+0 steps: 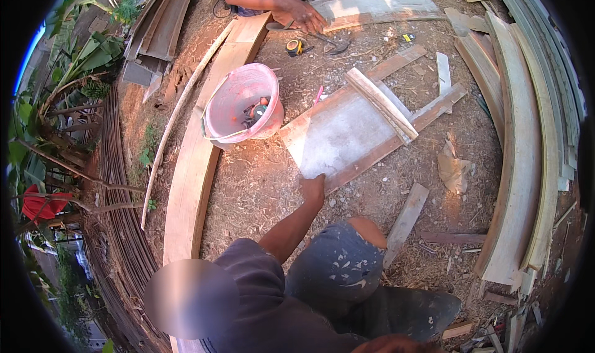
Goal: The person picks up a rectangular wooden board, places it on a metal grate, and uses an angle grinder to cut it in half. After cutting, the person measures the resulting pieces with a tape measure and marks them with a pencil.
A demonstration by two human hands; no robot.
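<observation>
Panel [344, 133], flat, pale, timber-edged, left hand [312, 189] gripping its corner, right hand out of sight, grip unclear

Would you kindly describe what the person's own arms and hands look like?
The left hand is bare, with no glove to be seen. The left forearm is uncovered too, and no watch or band shows at the wrist. A short, dark grey sleeve covers the upper arm and looks plain where it shows. The right hand is not in view.
</observation>
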